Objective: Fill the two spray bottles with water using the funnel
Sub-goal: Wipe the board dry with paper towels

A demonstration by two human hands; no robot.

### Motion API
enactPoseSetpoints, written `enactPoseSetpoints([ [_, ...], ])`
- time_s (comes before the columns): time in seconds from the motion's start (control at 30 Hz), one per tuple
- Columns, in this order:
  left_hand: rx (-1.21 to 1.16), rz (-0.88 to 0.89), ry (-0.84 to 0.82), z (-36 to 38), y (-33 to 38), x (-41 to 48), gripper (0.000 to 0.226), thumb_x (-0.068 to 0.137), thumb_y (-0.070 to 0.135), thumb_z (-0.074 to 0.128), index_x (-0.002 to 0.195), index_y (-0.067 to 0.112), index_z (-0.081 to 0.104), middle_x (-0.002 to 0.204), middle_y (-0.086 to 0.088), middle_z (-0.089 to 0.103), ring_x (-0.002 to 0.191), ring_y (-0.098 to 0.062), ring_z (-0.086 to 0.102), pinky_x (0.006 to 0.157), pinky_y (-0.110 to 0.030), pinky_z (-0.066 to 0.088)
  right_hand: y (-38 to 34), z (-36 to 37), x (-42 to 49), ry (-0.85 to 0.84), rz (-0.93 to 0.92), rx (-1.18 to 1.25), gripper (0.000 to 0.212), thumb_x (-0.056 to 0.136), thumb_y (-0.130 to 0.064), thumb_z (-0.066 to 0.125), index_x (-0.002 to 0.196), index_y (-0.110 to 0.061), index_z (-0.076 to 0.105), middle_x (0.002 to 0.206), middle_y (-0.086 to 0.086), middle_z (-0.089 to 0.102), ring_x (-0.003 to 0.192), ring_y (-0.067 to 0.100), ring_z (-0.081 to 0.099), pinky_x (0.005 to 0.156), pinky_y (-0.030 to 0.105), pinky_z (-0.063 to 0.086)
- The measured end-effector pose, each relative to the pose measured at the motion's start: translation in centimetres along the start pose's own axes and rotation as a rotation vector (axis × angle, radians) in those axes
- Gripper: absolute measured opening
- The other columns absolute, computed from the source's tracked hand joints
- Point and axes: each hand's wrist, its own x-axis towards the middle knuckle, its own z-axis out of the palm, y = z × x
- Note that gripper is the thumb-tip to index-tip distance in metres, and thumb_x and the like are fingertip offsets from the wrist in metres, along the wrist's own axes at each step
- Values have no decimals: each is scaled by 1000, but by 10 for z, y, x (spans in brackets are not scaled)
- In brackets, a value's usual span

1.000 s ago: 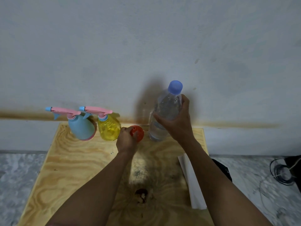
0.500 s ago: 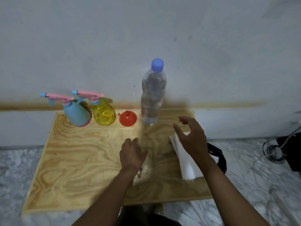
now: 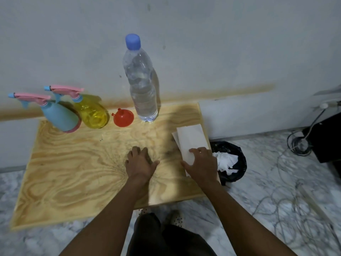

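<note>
**Plywood table [image 3: 73, 172], hands idle**

Head view: our left hand [image 3: 141, 163] lies flat, fingers relaxed. Our right hand [image 3: 202, 163] rests straight-fingered on paper [image 3: 191, 139]. We judge a fast pour could overflow the small funnel [image 3: 123, 117]. Along the back edge we count 2 sprayers, a blue sprayer [image 3: 60, 117] and a yellow sprayer [image 3: 92, 115], 1 funnel and 1 bottle [image 3: 143, 85].

Beyond the left hand [image 3: 140, 163] and right hand [image 3: 202, 163] stand two sprayers, one blue spray bottle [image 3: 60, 117] and one yellow spray bottle [image 3: 92, 113], one funnel [image 3: 123, 118] and one water bottle [image 3: 142, 85].
</note>
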Motion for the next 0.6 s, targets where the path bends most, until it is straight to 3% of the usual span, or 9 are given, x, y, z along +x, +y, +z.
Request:
enactPoseSetpoints([
  [0.27,-21,-29,-26,0,2,2,81,81,62,69,147,23,43,157,-12,27,143,-35,25,113,-50,36,3,2,0,85,19,30,27,89,-39,64,107,-22,74,112,1,67,103,25,61,89,41,36],
  [0.37,-22,-38,-29,1,1,4,82,81,62,69,148,23,43,157,-12,27,143,-35,25,113,-50,36,4,5,2,107,23,10,28,87,-43,65,104,-22,74,106,0,68,98,24,63,86,40,39],
  [0.5,-27,-41,-35,2,1,6,83,80,62,70,149,23,43,158,-12,27,144,-36,25,114,-50,35,2,7,7,88,27,-12,49,79,-56,67,114,-22,68,104,1,67,95,24,64,79,37,46],
  [0.6,-26,-48,-36,3,1,6,83,81,62,70,149,23,42,159,-12,25,144,-36,24,114,-50,35,1,8,10,86,18,-27,35,82,-49,69,105,-23,72,100,0,68,91,24,64,77,37,45],
])
